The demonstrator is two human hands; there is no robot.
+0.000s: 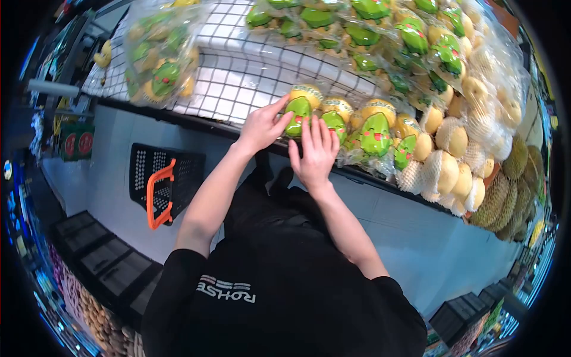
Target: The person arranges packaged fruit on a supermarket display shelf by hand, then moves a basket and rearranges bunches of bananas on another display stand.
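Observation:
A clear bag of yellow fruit (298,116) with a green cartoon print lies at the display's front edge. At its left side is my left hand (262,126), thumb and forefinger spread and touching the plastic. My right hand (317,154) lies with fingers stretched out over the lower right of this bag and the edge of a second fruit bag (337,116). Part of both prints is hidden under my fingers. Farther right in the same row sits another fruit bag (375,134) with the same print.
More printed bags (363,35) are heaped at the back right. Pale fruit in foam nets (446,172) and durians (499,202) lie at the right. A large bag (160,59) stands at the left on the checked cloth (223,71). A black basket (140,172) with an orange handle stands on the floor.

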